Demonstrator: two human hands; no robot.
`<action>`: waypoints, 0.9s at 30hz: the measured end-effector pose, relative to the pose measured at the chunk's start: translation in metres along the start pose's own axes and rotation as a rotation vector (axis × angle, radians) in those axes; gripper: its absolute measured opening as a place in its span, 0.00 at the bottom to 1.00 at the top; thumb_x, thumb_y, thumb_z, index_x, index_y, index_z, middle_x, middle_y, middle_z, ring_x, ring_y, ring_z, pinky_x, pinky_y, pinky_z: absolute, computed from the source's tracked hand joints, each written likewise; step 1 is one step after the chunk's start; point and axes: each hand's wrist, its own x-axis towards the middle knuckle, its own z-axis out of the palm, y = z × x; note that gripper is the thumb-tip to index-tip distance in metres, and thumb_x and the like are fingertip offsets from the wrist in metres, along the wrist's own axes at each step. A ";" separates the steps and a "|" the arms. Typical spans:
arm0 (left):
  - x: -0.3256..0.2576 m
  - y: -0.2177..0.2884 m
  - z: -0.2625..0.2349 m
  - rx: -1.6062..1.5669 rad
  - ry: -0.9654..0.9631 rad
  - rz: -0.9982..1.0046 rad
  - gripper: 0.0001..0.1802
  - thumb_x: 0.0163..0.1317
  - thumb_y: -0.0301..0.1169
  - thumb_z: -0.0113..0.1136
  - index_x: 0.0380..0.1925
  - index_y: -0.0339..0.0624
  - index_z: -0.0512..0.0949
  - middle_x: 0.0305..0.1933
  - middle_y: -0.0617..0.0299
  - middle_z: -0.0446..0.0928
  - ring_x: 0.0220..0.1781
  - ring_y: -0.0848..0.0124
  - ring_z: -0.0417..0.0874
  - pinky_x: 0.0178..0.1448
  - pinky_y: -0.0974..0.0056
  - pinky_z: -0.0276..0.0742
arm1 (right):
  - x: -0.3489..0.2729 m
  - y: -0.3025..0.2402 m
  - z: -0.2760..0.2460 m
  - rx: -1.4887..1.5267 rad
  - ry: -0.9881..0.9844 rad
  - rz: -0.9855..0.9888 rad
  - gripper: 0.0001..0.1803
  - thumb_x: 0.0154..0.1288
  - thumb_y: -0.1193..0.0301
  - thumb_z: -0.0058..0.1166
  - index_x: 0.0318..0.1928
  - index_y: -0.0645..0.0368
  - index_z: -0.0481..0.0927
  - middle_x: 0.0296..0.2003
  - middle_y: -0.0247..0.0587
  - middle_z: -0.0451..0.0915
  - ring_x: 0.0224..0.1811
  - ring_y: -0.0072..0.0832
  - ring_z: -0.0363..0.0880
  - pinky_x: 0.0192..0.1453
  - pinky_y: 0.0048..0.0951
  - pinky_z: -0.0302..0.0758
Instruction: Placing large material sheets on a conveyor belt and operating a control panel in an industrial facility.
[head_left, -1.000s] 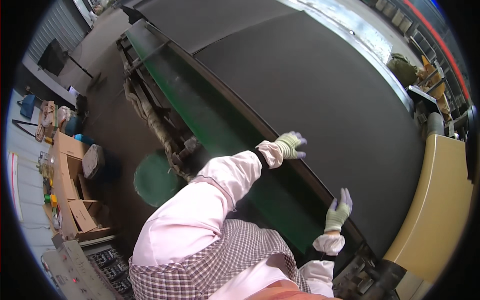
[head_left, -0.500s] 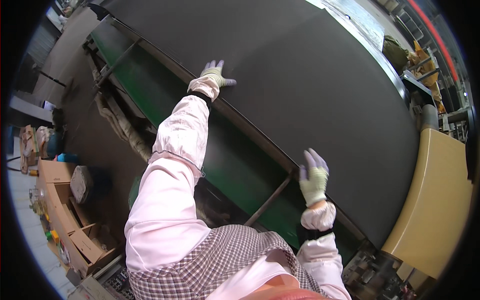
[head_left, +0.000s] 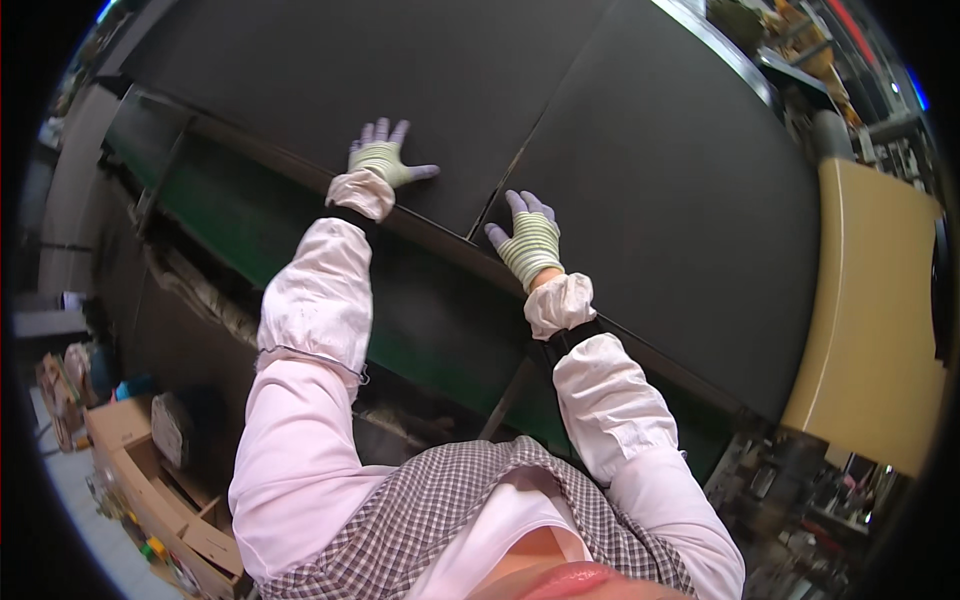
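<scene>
My gloved left hand [head_left: 383, 162] lies flat, fingers spread and gripping nothing, on the wide black rubbery sheet [head_left: 420, 90] atop the green machine frame [head_left: 260, 215], my right hand [head_left: 528, 240] splayed flat beside the seam, brown cardboard boxes [head_left: 130, 470] down left.

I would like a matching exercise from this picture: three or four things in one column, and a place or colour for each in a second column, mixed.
Things:
1. left hand
2. right hand
3. cardboard box
4. yellow panel

Places:
A. on the floor, lower left
B. flat on the dark sheet left of the seam
C. at the right edge of the view
D. flat on the dark sheet right of the seam

Pairs: 1-B, 2-D, 3-A, 4-C
</scene>
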 end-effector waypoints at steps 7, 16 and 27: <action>-0.006 0.028 -0.023 0.026 -0.028 -0.048 0.65 0.37 0.70 0.68 0.73 0.55 0.52 0.77 0.50 0.47 0.78 0.51 0.45 0.77 0.48 0.48 | -0.029 0.024 -0.033 -0.011 0.053 0.322 0.48 0.48 0.45 0.67 0.66 0.53 0.66 0.67 0.56 0.59 0.70 0.51 0.55 0.70 0.53 0.57; -0.094 0.152 0.011 0.063 0.044 0.209 0.53 0.42 0.69 0.66 0.60 0.39 0.71 0.61 0.46 0.71 0.64 0.50 0.70 0.65 0.53 0.69 | -0.058 0.084 -0.058 -0.121 -0.050 0.699 0.60 0.42 0.37 0.66 0.73 0.47 0.54 0.72 0.65 0.44 0.75 0.56 0.43 0.74 0.55 0.45; -0.026 0.070 0.004 0.080 0.155 0.030 0.51 0.41 0.65 0.69 0.57 0.36 0.71 0.58 0.47 0.72 0.61 0.51 0.71 0.64 0.54 0.71 | -0.126 0.177 -0.114 0.024 0.036 0.908 0.56 0.45 0.47 0.70 0.71 0.54 0.56 0.66 0.60 0.62 0.70 0.52 0.59 0.69 0.47 0.63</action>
